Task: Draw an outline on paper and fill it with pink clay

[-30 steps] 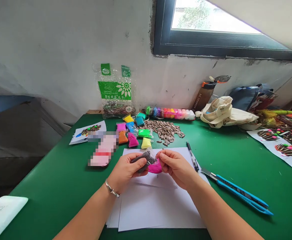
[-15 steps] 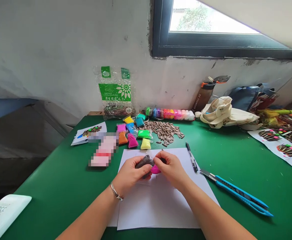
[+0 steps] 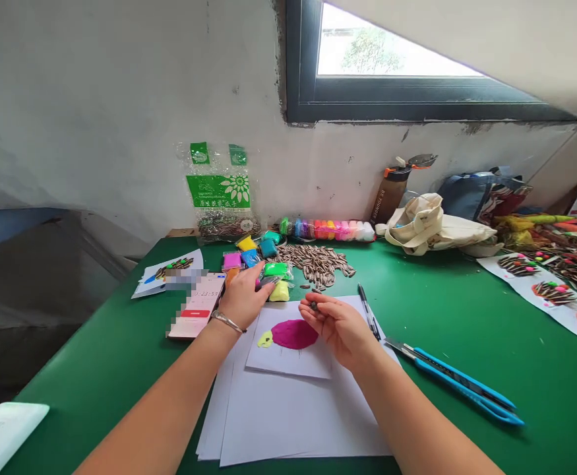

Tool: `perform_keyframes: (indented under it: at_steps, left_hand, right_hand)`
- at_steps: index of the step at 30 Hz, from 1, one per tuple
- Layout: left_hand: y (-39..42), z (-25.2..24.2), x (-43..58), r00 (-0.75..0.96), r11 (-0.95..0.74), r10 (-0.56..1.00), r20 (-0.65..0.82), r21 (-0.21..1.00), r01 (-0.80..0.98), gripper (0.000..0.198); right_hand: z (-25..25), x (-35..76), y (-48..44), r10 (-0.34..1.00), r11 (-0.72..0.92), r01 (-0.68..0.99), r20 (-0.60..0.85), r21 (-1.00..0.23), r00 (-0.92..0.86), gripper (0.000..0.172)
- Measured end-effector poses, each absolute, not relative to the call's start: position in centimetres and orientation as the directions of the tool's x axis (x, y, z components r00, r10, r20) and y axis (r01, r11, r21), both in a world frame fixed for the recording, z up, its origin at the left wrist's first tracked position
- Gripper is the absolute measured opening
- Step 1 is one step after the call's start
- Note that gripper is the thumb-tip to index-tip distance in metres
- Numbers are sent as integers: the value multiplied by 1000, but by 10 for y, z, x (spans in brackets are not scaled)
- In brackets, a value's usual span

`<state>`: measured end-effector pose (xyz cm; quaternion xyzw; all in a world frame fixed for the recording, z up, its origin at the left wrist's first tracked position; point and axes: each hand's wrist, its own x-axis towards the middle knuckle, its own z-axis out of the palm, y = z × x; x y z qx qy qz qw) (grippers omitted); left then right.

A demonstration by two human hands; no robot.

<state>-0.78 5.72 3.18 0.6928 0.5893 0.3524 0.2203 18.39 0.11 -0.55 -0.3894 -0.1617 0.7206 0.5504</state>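
My left hand (image 3: pixel 241 297) is over the group of colourful clay packets, with a dark grey clay packet (image 3: pixel 270 281) between its thumb and fingers. Part of that packet is hidden by the fingers. In my right hand (image 3: pixel 340 326) a small dark lump of clay (image 3: pixel 313 305) is pinched at the curled fingertips, just above the paper. Between the hands lies a sheet with a flat magenta clay shape (image 3: pixel 295 334). A yellow-green clay head (image 3: pixel 265 339) with a dark spot joins its left end, and short drawn lines show below.
Sunflower seeds (image 3: pixel 320 264) are heaped behind the packets. A phone (image 3: pixel 196 307) lies left of them. Right of the white paper (image 3: pixel 298 419) are a pen (image 3: pixel 367 310) and a blue utility knife (image 3: pixel 459 382). A bottle (image 3: pixel 391 194) and a cloth bag (image 3: pixel 417 227) stand by the wall.
My left hand has moved away from the right, forward and left to the packets with the dark packet. My right hand has drawn slightly aside, uncovering the magenta shape and yellow-green head.
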Motion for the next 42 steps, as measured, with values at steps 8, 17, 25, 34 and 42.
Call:
perform_keyframes:
  at_steps: [8,17,25,34,42]
  left_hand:
    - [-9,27,18,145,-384,918,369,733,562,24]
    - [-16,11,18,109,-15,994,-5,984,179,30]
    - [-18,19,25,296,42,953,-70,994,98,28]
    - [-19,3,18,273,-355,929,248,805,475,25]
    - [-17,2,18,226,-371,928,296,787,494,24]
  right_hand:
    - [-5,181,-2,923,-369,-659,-344,-655,-175,26]
    - [1,175,-8,952,-303,-505,-229,-808,-204,30]
    - [-6,168,-9,963,-247,-281,-203,-927,-176,27]
    - [-7,156,-17,968,-247,-282,-226,-927,-105,26]
    - [3,163,-19,934,-345,-406,-266,-846,-239,26]
